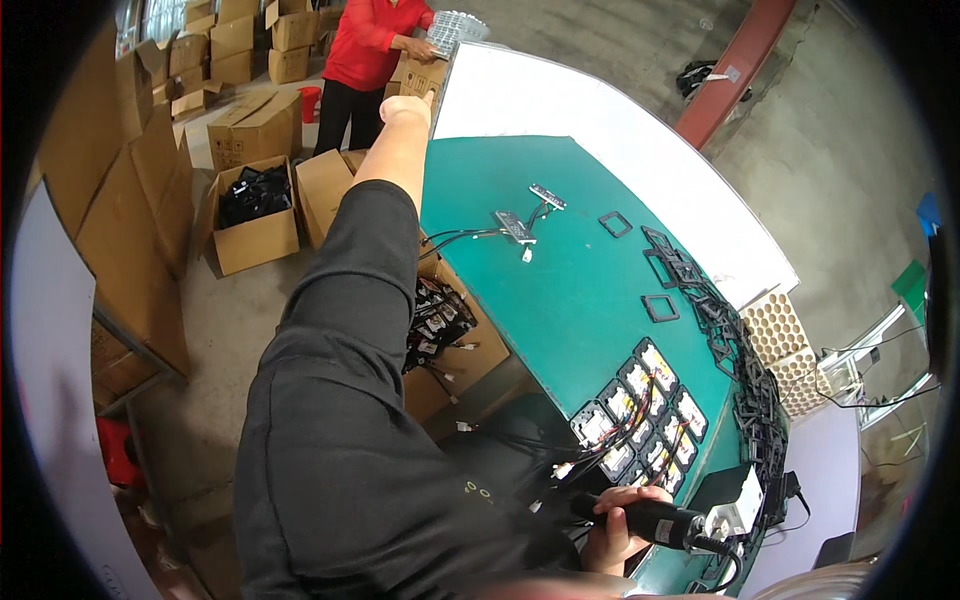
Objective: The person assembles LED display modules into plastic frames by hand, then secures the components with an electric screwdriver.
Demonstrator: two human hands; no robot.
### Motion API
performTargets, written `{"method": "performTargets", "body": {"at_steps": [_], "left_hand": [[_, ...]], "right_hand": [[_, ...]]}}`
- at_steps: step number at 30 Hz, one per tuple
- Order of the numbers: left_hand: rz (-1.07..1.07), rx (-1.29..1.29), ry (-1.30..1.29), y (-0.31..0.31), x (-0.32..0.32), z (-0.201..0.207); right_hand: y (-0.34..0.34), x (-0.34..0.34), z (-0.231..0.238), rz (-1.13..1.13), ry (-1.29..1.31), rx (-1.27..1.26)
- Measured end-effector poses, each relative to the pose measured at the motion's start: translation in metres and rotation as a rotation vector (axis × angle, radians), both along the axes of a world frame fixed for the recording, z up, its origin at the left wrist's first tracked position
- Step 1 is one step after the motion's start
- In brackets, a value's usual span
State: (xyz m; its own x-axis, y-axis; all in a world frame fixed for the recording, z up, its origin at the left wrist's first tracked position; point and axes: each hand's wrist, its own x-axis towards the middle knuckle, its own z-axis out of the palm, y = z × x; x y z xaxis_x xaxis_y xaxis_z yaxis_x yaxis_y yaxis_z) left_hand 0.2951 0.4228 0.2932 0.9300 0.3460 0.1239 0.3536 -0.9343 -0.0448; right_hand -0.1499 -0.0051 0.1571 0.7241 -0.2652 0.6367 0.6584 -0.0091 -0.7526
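My left arm reaches far forward past the table's left edge. My left hand (404, 108) is mostly curled, one finger appearing to point towards a cardboard box (422, 78) beside another person; nothing shows in it. Low on the right, my right hand (618, 530) is wrapped round a black corded electric screwdriver (655, 522). Just beyond that hand, several black square units (640, 412) with red and black wires lie side by side in a block on the green table (510, 310). Two small circuit boards (515, 227) with black cables rest farther up the tabletop.
Black plastic frames (720, 320) are heaped along the table's right side, beside a honeycomb tray (778, 330). An open box of wired parts (440, 325) sits below the left edge. A person in a red top (372, 45) stands ahead, among cardboard boxes (255, 125).
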Motion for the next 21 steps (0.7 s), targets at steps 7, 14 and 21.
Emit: {"method": "performTargets", "body": {"at_steps": [7,14,21], "left_hand": [[0.049,0.000,0.054,-0.001,0.035,0.011],[0.094,-0.049,0.160,0.002,0.067,0.008],[0.062,-0.051,0.107,-0.010,0.066,-0.007]], "right_hand": [[-0.003,0.000,-0.005,-0.016,-0.005,0.019],[-0.009,0.000,-0.010,-0.026,0.004,0.025],[-0.006,0.001,-0.005,-0.023,0.043,0.056]]}}
